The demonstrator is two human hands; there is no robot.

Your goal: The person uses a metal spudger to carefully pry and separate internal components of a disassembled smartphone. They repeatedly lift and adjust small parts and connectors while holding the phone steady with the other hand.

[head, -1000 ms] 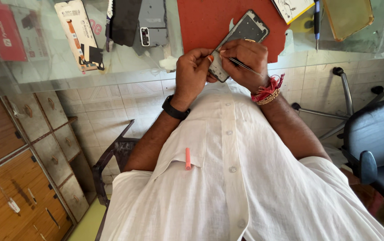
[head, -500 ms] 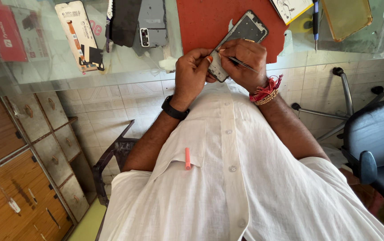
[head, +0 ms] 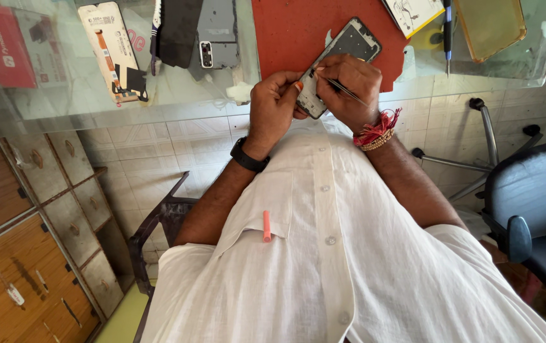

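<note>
Glass desk [head: 95, 95] edge: left hand [head: 273, 105] grips the opened phone [head: 336, 63]; right hand [head: 349, 86] pinches thin tweezers [head: 343, 89] over it.

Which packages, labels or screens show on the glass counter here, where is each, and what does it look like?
Red box: far left under the glass, flat, with a white mark.
White blister pack: left of centre, tall card with an orange part and black pieces.
Printed card: top, right of the red mat, white with line drawings.
Phone frame: in both hands, no lit screen.
</note>
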